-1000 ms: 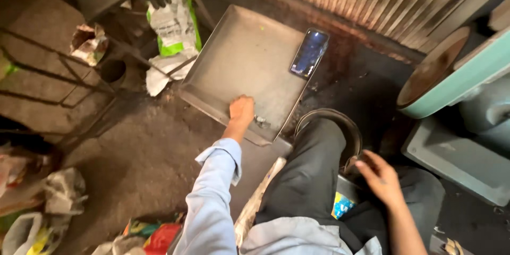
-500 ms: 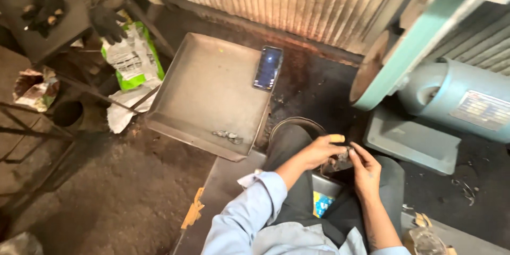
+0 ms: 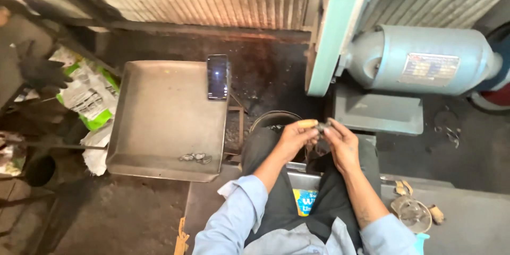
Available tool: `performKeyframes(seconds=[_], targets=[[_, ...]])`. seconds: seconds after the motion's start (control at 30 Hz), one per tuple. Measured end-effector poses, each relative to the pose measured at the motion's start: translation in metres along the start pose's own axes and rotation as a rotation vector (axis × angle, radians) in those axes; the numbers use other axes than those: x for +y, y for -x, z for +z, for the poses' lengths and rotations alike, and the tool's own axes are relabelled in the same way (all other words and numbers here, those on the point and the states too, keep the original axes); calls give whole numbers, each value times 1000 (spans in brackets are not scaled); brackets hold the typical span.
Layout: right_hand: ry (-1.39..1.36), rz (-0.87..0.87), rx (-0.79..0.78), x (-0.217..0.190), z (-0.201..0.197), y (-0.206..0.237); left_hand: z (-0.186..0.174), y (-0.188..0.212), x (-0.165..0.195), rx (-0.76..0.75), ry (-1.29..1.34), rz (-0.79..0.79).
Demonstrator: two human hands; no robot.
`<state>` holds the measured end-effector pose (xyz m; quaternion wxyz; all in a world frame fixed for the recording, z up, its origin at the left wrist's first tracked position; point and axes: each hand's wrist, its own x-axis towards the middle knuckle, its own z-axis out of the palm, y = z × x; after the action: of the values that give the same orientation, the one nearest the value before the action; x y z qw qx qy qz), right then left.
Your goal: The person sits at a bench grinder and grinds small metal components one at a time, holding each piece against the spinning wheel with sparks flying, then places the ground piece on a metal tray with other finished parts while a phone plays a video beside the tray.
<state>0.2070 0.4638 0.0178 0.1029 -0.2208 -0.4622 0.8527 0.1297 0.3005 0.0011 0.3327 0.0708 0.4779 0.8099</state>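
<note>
Now both hands, left hand and right hand, pinch a small metal piece between them near the grinder, apparently readying it.

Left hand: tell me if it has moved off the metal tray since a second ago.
Yes. The left hand has left the metal tray and gone right, to meet the right hand over the lap.
</note>
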Motion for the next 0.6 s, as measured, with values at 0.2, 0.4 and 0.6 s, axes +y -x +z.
performKeyframes(seconds=[0.2,0.4,0.6], targets=[[-11,-100,12,-3,3,-53,0,-64,1,36,-167,33],[-35,-69,92,-1,16,-78,-6,-93,-12,99,-98,-28],[46,-98,162,1,24,-89,-2,-103,-22,135,15,1]])
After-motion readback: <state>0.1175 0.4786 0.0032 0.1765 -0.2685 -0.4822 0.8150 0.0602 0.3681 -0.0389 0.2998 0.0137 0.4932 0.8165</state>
